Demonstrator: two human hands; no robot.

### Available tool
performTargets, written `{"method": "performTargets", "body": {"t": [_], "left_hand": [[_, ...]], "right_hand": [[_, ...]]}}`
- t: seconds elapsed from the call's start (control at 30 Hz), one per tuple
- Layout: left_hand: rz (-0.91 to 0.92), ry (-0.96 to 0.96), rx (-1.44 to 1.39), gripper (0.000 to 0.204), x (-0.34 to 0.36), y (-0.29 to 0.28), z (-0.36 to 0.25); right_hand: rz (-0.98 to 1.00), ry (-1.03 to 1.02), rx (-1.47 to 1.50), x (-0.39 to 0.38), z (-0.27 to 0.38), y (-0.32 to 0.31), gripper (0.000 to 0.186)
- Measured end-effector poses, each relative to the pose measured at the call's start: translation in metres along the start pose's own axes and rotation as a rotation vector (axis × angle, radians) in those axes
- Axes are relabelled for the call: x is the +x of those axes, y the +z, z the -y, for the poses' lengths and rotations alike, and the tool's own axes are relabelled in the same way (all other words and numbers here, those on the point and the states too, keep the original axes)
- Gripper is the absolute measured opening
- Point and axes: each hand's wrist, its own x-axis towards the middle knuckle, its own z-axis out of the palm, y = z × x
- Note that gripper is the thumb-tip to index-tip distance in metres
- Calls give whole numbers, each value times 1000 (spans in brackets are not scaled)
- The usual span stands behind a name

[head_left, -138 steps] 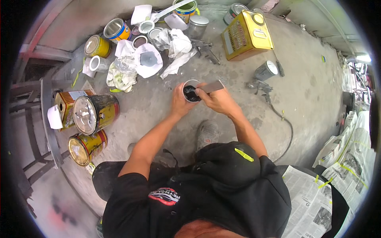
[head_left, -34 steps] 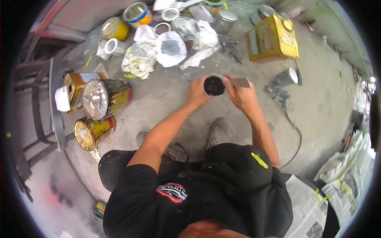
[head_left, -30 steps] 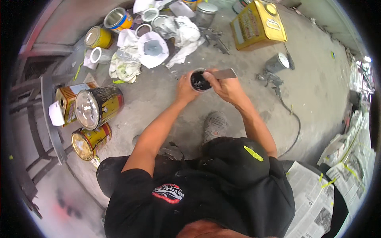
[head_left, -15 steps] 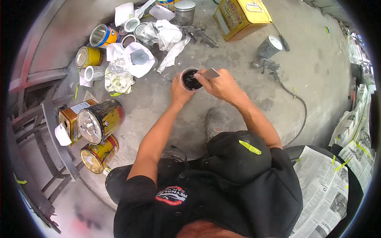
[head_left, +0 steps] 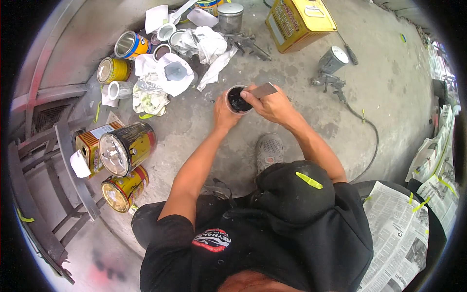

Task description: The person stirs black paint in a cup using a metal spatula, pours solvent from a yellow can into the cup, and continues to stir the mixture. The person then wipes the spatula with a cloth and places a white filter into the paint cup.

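Note:
My left hand (head_left: 224, 117) is wrapped round a clear cup (head_left: 228, 102) in front of me, above the concrete floor. Black paint (head_left: 238, 103) fills part of the cup. A flat metal strip (head_left: 265, 90) is gripped in my right hand (head_left: 275, 108), thumb and fingers closed on it over the cup's right side. Its broad end sticks up past my fingers; the lower end is hidden by my hand and the dark paint.
Left of the cup lie crumpled white cloths (head_left: 208, 45), a paper strainer (head_left: 176, 73) and several tins. A spray gun (head_left: 250, 47) rests beyond; another (head_left: 331, 82) trails a hose (head_left: 372, 127) at right. A yellow can (head_left: 292, 29) stands far off. Stacked paint cans (head_left: 127, 148) are nearer left.
The whole view has shifted slightly, so everything sits a little further right. Both hands keep their hold on the cup and strip, and the strip's upper end is angled slightly differently.

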Motion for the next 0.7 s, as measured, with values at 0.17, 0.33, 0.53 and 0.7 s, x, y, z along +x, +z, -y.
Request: {"method": "performTargets", "body": {"t": [0.17, 0.33, 0.53, 0.7], "left_hand": [[6, -3, -7, 70, -1, 1, -1], [15, 28, 5, 68, 0, 1, 3], [7, 73, 13, 70, 1, 1, 1], [-12, 81, -23, 68, -2, 2, 3]], "right_hand": [[10, 1, -96, 3, 0, -11, 22], [120, 12, -86, -1, 3, -13, 23], [101, -58, -24, 0, 1, -13, 18], [337, -148, -19, 7, 12, -26, 18]]}}
